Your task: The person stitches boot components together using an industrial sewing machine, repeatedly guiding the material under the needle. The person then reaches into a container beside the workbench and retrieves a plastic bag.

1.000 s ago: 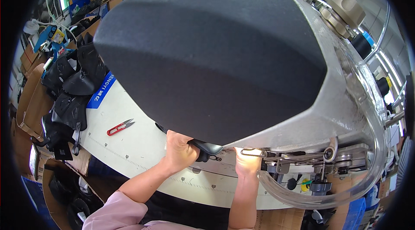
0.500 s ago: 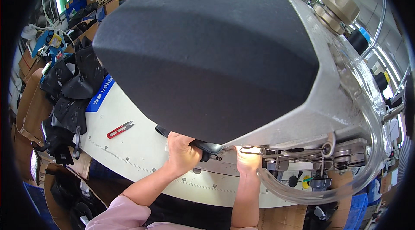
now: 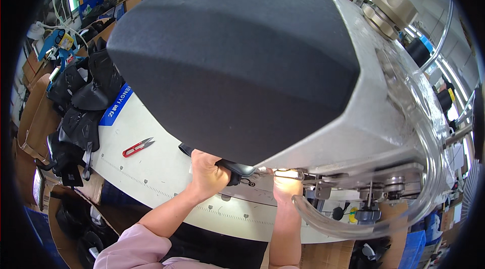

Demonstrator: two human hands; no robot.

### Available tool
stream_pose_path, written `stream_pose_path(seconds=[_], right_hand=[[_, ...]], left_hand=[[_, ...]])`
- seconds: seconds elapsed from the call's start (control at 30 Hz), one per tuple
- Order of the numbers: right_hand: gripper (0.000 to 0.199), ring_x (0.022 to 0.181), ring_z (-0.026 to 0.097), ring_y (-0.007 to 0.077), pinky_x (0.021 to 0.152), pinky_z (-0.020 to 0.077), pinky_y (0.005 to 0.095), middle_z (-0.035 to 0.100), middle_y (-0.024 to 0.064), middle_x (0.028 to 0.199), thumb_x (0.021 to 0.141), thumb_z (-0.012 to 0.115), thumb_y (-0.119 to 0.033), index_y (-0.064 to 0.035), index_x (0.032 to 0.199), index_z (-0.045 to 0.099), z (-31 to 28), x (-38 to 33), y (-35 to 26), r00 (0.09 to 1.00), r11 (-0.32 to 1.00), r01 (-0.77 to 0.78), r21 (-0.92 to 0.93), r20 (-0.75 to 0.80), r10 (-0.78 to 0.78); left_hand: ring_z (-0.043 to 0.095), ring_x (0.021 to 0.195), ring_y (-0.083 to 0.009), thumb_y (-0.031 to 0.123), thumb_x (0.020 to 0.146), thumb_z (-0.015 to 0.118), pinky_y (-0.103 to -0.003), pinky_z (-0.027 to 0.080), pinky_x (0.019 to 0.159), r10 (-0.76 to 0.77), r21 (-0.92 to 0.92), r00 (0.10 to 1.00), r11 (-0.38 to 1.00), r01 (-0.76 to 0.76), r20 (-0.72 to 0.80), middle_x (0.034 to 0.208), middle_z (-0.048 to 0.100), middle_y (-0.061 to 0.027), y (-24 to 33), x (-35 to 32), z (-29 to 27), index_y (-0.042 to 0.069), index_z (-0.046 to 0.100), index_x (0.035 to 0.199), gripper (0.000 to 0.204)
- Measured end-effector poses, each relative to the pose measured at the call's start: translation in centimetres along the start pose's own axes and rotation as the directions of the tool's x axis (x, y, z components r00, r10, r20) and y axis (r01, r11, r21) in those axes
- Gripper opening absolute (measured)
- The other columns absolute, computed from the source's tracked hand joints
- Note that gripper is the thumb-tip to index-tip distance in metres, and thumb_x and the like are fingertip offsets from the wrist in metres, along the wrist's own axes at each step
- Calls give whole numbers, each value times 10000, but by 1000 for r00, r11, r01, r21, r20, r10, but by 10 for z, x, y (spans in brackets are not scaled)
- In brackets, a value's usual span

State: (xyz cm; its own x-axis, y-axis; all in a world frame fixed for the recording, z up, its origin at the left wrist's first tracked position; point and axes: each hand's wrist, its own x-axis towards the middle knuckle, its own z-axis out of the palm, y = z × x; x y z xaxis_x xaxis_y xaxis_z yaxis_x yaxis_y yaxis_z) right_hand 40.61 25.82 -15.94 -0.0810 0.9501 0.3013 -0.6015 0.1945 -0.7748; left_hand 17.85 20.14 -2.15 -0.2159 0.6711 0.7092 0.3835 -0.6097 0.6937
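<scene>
A large grey sewing machine head [image 3: 283,62] fills most of the view and hides the needle area. My left hand [image 3: 207,173] grips a black fabric piece [image 3: 237,169] on the white table [image 3: 151,168], just under the machine's front edge. My right hand [image 3: 285,188] reaches in under the machine beside it, brightly lit by the machine lamp; its fingers are hidden, so what they hold cannot be seen. A clear plastic guard [image 3: 353,221] curves below the machine at the right.
Red thread snips [image 3: 137,147] lie on the table to the left of my hands. A pile of black cut pieces [image 3: 81,102] sits at the table's left end. Cardboard boxes [image 3: 30,117] stand further left; bins sit below the table.
Both hands stay at the same spot under the machine front. The view has shifted slightly; nothing else has visibly moved.
</scene>
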Motion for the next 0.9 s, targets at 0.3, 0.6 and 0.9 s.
stream_pose_path(seconds=[0.3,0.6,0.9], right_hand=[[132,850,620,157,826,528,372,642,22,930,873,658,-53,-95,994,624,23,8,-11,1000,997,-6,-74,-19,5],[136,814,601,135,793,519,330,626,28,878,849,664,-17,-77,955,603,15,8,-9,976,996,-85,32,-197,90],[119,791,590,130,765,507,316,618,27,860,852,655,-15,-71,939,596,24,0,-10,988,998,-22,-51,-152,14]], left_hand=[[686,674,-230,-184,541,503,-241,502,644,61,10,998,998,-61,-7,755,707,-87,5,12,-1,32,731,782,397],[655,711,-201,-131,568,609,-280,458,704,21,95,991,995,-34,131,781,704,-50,4,-7,-11,82,723,765,311],[603,861,-170,-57,534,712,-322,372,772,157,169,984,971,-169,79,807,665,42,4,-28,-6,155,690,721,284]])
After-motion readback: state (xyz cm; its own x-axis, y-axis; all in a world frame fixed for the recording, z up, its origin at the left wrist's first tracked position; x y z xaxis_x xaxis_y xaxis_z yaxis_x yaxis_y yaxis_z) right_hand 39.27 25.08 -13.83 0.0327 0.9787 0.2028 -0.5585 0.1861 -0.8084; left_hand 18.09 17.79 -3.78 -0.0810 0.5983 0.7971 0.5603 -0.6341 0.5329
